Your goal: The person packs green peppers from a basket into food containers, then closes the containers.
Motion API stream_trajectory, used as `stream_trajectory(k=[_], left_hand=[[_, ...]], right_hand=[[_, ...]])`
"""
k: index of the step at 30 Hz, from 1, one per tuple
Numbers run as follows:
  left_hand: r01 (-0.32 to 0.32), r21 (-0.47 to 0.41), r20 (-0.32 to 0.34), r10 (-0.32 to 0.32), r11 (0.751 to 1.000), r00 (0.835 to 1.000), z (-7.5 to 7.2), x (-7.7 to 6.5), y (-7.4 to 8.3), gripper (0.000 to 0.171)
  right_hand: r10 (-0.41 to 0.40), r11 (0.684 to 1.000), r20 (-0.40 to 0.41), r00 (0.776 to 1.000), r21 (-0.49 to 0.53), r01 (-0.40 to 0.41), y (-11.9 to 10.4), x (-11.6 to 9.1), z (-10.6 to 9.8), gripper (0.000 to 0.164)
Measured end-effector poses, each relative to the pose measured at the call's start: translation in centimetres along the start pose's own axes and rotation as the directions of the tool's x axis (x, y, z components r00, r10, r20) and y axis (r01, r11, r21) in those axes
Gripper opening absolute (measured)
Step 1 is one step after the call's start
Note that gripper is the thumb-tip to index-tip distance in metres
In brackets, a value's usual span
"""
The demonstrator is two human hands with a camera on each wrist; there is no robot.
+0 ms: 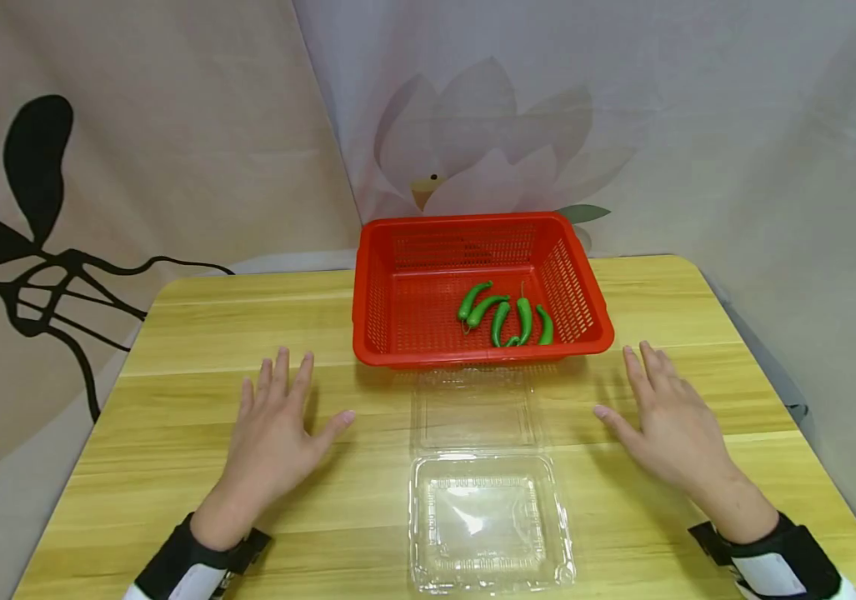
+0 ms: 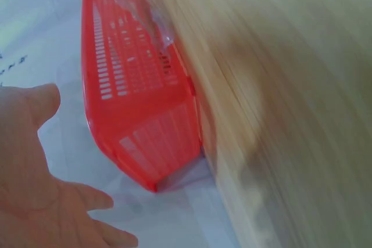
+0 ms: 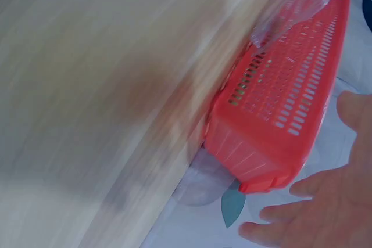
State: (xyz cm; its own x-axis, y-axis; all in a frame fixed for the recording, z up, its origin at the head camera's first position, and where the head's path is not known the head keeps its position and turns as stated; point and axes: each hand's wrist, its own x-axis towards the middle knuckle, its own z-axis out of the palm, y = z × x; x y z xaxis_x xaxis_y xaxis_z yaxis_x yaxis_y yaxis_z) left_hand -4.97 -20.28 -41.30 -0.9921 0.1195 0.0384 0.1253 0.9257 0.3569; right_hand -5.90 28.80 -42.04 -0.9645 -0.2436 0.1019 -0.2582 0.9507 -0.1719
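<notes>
While looking down from the head view, see both hands over the desk (image 1: 337,533), free and palm down: left hand (image 1: 272,433) at centre left, fingers straight and spread, thumb stretched toward the middle; right hand (image 1: 671,425) at centre right, fingers likewise extended, tips just beside the near right corner of the red basket (image 1: 483,357). Note a dark cuff (image 1: 206,542) on each wrist. Between the hands, find a clear box (image 1: 491,521) at bottom centre, laid out in two halves, the upper one reaching near the basket's front rim. Inside the basket, just above mid-frame, see several green peppers (image 1: 524,318) lying toward the right. Across the top, find pale cloth (image 1: 232,167) with a faint flower (image 1: 503,158) at upper centre. In the left wrist view, find the basket at upper centre; in the right wrist view, at upper right.
</notes>
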Motion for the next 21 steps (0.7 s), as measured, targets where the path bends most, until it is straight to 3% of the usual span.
stream_trajectory(k=[11,17,21], left_hand=[[-0.029,-0.137,-0.058,0.021,0.990,0.998,0.5,-0.6,1.5,0.093],[-0.058,-0.201,-0.100,0.039,0.978,0.994,1.1,-1.0,2.4,0.083],[-0.044,-0.270,-0.071,0.026,0.962,0.997,1.6,-1.2,3.1,0.077]], right_hand=[[0.035,0.993,0.056,0.998,0.108,-0.041,-2.1,-0.2,-0.7,0.091],[0.061,0.981,0.083,0.995,0.180,-0.075,-3.3,-0.4,-0.7,0.079],[0.057,0.976,0.097,0.994,0.204,-0.076,-4.0,-0.4,-0.4,0.071]])
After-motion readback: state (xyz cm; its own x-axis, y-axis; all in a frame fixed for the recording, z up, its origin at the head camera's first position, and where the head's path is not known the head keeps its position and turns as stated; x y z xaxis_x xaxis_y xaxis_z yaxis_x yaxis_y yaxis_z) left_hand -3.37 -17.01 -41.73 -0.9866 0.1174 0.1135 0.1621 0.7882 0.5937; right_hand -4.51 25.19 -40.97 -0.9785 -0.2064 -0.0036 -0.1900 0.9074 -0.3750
